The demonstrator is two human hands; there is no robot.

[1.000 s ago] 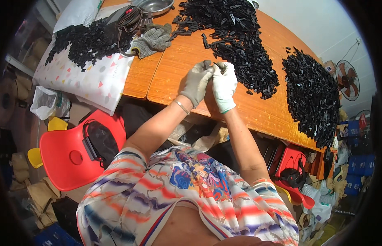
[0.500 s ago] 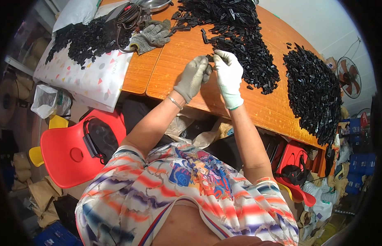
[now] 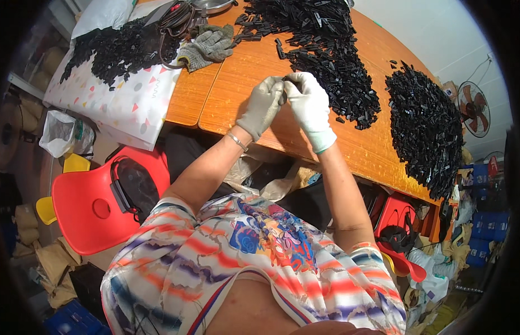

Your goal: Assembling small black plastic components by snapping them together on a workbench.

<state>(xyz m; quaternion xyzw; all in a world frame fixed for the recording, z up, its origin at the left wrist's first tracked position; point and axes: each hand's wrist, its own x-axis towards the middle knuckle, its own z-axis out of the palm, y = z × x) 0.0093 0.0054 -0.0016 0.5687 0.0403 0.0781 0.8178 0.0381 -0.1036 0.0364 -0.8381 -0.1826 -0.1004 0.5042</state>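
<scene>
My left hand (image 3: 262,106), in a greyish-white glove with a metal bracelet at the wrist, is closed with its fingertips pinched. Against it, my right hand (image 3: 309,105), in a cleaner white glove, pinches at the same spot above the near edge of the wooden table (image 3: 237,84). Between the fingertips a small black plastic piece (image 3: 284,92) shows only in part; the fingers cover most of it. Just beyond my right hand spreads a big pile of similar black plastic pieces (image 3: 332,72).
Another pile of black pieces (image 3: 424,123) lies at the right. More black parts (image 3: 117,53) cover a patterned white sheet (image 3: 123,109) at the left, near grey work gloves (image 3: 207,47) and a metal bowl (image 3: 212,5). Red chairs (image 3: 75,195) stand below the table; a fan (image 3: 473,109) is at far right.
My hands have come closer together at the fingertips, and the right hand has tilted inward. The black piece, which showed above the fingers before, is now mostly covered.
</scene>
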